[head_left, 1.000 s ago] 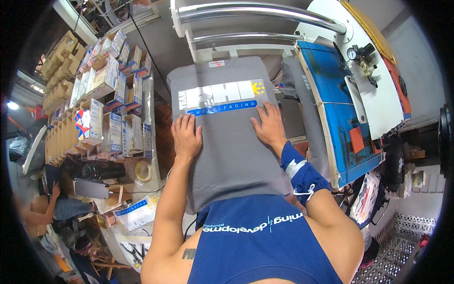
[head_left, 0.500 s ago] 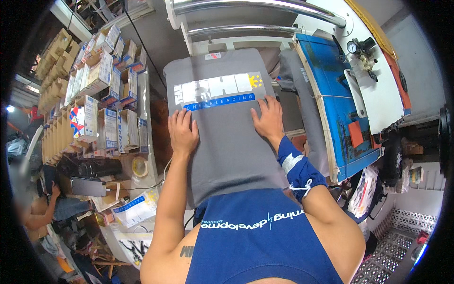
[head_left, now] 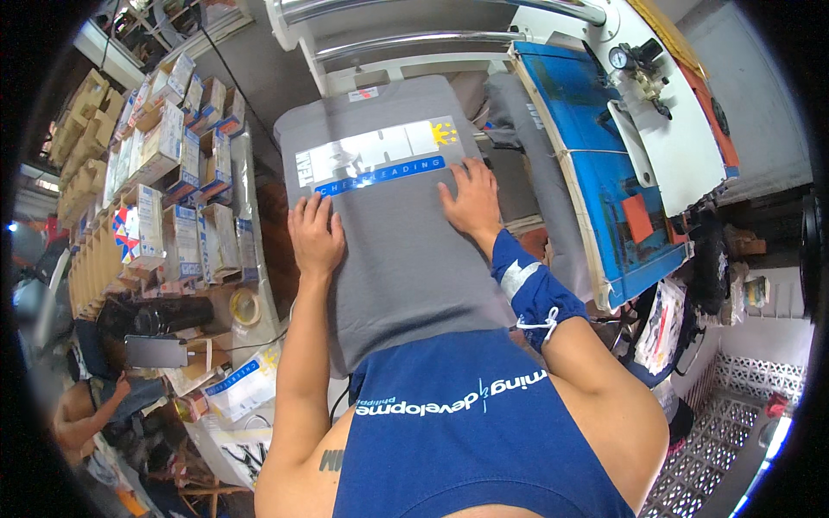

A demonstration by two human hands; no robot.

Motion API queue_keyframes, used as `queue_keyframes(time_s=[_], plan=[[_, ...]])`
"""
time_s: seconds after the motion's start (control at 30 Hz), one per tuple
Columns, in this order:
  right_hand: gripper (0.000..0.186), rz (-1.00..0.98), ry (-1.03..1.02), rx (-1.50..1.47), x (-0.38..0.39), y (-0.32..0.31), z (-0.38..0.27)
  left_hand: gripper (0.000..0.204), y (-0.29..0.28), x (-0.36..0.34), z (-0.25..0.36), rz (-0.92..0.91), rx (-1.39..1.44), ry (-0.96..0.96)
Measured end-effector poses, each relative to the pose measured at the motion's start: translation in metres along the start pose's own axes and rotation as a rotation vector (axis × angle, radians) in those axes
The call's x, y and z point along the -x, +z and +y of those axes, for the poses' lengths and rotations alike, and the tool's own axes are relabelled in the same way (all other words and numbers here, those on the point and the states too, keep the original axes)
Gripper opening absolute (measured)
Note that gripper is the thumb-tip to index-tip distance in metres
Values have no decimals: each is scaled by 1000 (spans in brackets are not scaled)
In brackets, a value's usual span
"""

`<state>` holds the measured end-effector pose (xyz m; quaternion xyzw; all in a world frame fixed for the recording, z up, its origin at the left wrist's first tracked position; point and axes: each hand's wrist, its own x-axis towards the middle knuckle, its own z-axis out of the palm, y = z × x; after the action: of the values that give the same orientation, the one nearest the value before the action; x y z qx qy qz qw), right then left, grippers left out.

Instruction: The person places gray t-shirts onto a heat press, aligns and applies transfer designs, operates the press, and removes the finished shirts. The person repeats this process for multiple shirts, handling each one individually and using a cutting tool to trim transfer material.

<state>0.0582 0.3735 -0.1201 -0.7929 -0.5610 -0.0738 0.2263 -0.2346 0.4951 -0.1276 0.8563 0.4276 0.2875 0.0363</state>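
Note:
A grey shirt (head_left: 397, 259) lies stretched over a flat board in front of me, with a small label at its far neck edge. Across its upper part sits a transfer sheet (head_left: 376, 154) with white lettering, a blue band and a yellow sun shape. My left hand (head_left: 314, 235) rests on the shirt's left side, its fingertips touching the lower left corner of the sheet. On the other side, my right hand (head_left: 471, 200) lies with spread fingers by the sheet's lower right corner. Both hands are open and hold nothing.
To the right stands a blue-framed screen (head_left: 587, 164) beside a pressure gauge (head_left: 618, 58) on a white machine. Chrome bars (head_left: 423, 40) cross beyond the board. Stacked cardboard boxes (head_left: 160, 142), a tape roll (head_left: 245, 306) and another printed sheet (head_left: 242, 384) are at left, near a seated person.
The whole view has shifted, so the shirt and machine appear slightly farther left and up. Both hands keep about the same places on the shirt beside the sheet.

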Motion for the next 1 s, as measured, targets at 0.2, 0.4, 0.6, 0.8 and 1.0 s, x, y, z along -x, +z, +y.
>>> queue_keyframes(time_s=[0.2,0.4,0.6,0.8,1.0], plan=[[49,6,-25,2,0,6,0,34,-6,1,1,11,-11,-10],[48,15,-36,-9,0,7,3,40,-4,1,3,-5,-12,-41],[45,31,-30,-35,0,6,3,38,-4,1,2,-19,-13,-33],[45,35,-21,-48,0,6,3,37,-6,0,5,-13,-9,-36],[45,52,-23,-63,0,7,3,37,-7,0,5,-24,-12,-42]])
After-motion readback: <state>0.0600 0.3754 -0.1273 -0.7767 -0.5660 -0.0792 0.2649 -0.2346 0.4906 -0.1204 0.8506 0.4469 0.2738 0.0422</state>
